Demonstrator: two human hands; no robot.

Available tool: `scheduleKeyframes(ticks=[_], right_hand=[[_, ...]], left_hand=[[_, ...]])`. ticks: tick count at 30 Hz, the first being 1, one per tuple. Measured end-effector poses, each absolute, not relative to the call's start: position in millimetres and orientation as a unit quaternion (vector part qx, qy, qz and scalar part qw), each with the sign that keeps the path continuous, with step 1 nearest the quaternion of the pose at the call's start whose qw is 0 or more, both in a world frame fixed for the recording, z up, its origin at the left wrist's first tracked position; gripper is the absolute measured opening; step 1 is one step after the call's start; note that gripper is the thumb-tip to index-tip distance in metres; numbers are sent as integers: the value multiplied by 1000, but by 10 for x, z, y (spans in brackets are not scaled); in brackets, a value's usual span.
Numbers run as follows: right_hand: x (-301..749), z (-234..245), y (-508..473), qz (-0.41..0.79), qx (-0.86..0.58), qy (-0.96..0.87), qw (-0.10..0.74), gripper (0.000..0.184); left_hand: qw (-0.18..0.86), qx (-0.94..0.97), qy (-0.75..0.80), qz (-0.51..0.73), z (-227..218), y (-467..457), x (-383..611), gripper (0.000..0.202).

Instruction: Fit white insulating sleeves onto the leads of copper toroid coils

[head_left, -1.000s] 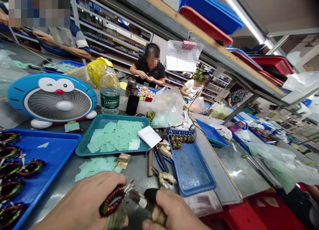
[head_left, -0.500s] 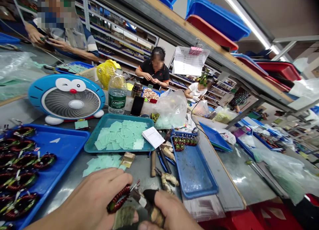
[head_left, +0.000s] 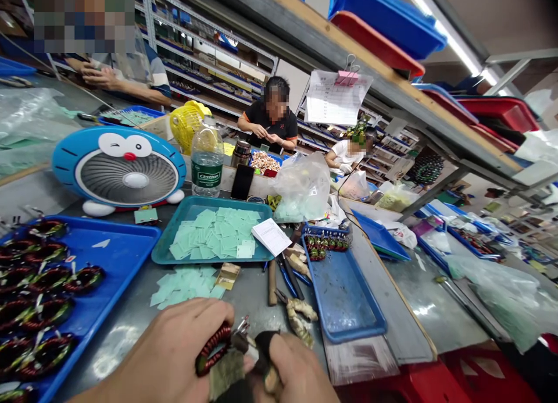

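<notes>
My left hand [head_left: 178, 345] is closed round a ring-shaped coil [head_left: 213, 349] wound with dark red copper wire, low in the middle of the view. Upright wire ends stick out at the coil's right side. In my right hand [head_left: 300, 365] is a pair of pliers [head_left: 241, 339], its metal jaws against those wire ends. Whether the jaws are closed on the wire cannot be told. Dark wrapping covers my right thumb, and an olive-coloured wrap [head_left: 226, 375] shows on a finger below the coil. The handles are mostly hidden by my fingers.
A blue tray [head_left: 117, 246] of similar coils lies left. Ahead is a teal tray [head_left: 163, 240] of green sheets, beside a blue cartoon fan [head_left: 65, 153] and a bottle [head_left: 207, 170]. Tape-wrapped pliers [head_left: 300, 316] and a blue tray [head_left: 349, 298] lie right. Co-workers sit beyond.
The camera view has shifted slightly, so the bench appears a little farther right. Both hands stay together with the coil and pliers; the pliers' jaws have come closer to the wire ends.
</notes>
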State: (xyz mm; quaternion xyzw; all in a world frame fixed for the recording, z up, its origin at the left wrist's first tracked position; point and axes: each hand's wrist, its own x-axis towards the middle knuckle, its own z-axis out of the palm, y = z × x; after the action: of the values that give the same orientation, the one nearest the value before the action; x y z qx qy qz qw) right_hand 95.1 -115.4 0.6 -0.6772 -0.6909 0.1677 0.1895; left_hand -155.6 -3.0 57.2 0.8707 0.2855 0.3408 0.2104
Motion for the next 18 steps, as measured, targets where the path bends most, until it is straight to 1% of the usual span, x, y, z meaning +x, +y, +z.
scheduleKeyframes(ticks=[2,3,5,7,8,11,13,16,18], right_hand=[[1087,85,-1128,198,-620,-740,169,32],[1173,155,-1114,202,-592,-764,158,36],[1344,334,-1090,171,-546,-808,143,44],[1487,538,-1078,142,-520,-831,134,46],[1546,642,-1077,158,-514,-833,127,45],[1673,893,-1095,264,-519,-808,95,37],[1700,955,-1116,261,-539,-796,90,32],[1639,887,-1126,188,-541,-812,115,33],[1572,817,-1106,173,-523,-824,135,32]], left_hand=[[275,867,299,288,549,-22,-1589,34],[312,863,302,257,560,-22,-1599,40],[375,853,308,194,611,-31,-1604,49],[408,847,308,150,664,-44,-1606,46],[413,847,306,139,675,-50,-1613,41],[407,850,307,132,643,-66,-1665,28],[411,841,329,121,602,-80,-1700,30],[448,821,336,112,572,-102,-1699,42],[480,811,315,115,569,-109,-1673,47]])
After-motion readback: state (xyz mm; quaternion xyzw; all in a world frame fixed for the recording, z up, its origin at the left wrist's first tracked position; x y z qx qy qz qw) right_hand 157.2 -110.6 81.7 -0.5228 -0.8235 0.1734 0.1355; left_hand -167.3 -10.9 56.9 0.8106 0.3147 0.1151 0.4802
